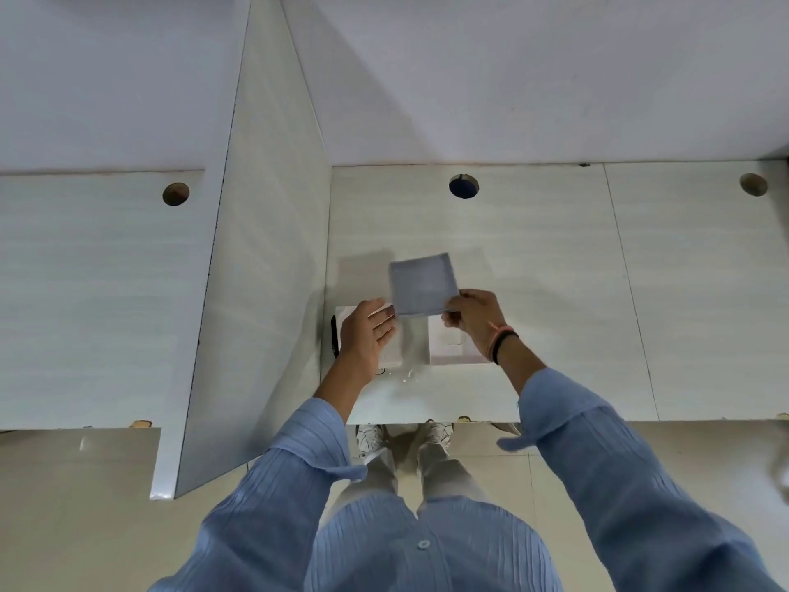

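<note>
While pinching cloth [422, 286] in right hand [474, 320], with left hand [365, 335] spread beside, looks midway: held over desk [555, 271], not yet placed.

Light-blue ribbed shirt [427, 566], buttoned front, loose cuffs; beige trousers [444, 472]; white sneakers [369, 437]; orange, black wristbands [500, 338] by right hand [474, 318].

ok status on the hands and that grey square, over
Right hand pinches grey square sheet by one corner, off the desk. Left hand flat, fingers straight, beside it. White boxes lie underneath.
</note>
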`<state>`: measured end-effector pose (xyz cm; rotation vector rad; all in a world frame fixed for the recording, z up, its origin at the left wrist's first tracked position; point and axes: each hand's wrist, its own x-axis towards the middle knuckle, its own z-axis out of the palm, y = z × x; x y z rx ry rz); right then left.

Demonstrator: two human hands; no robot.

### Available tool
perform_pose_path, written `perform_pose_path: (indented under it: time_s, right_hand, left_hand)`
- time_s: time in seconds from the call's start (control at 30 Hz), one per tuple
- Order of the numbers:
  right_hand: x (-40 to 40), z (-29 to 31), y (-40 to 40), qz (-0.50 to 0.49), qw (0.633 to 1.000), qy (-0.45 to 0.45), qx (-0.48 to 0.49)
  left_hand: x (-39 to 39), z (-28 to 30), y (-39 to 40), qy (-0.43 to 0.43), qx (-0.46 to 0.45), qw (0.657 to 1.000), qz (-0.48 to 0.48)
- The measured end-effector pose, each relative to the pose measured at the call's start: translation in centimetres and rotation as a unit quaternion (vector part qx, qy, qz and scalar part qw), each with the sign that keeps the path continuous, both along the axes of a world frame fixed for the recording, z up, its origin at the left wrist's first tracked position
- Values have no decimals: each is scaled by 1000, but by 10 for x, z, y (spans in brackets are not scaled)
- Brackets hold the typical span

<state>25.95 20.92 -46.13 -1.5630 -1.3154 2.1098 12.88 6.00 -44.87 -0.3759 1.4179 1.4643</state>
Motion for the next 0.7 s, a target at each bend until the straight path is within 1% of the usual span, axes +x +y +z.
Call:
perform_pose_path:
  time_s: [0.1, 0.2, 0.27, 0.33, 0.5, 0.6, 0.63, 0.7]
  right_hand:
    - [-15, -25, 27, -17, 996, -79, 30]
    - [-25, -43, 47, -26, 989, -144, 36]
    - [-29, -49, 55, -32, 987, -152, 28]
    - [-32, -48, 59, -41, 988, -145, 1]
    - [-32, -37, 58, -101, 988, -84, -78]
    - [-27, -34, 59, -119, 985, -90, -87]
    - [-26, -33, 58, -123, 985, -98, -76]
    - [-30, -24, 50, -76, 984, -159, -26]
  left_hand:
    - [-3, -11, -12, 46, -61, 997, -23]
    - [-3, -19, -25, 69, -80, 994, -20]
    - [-3, -16, -30, 82, -87, 993, -13]
    - [-3, -14, -33, 89, -97, 991, -5]
    - [-5, -14, -33, 108, -119, 987, 2]
    - [-8, -18, -32, 139, -140, 980, 10]
    - [-9, -20, -33, 149, -145, 978, 14]
    - [-10, -23, -34, 184, -169, 968, 12]
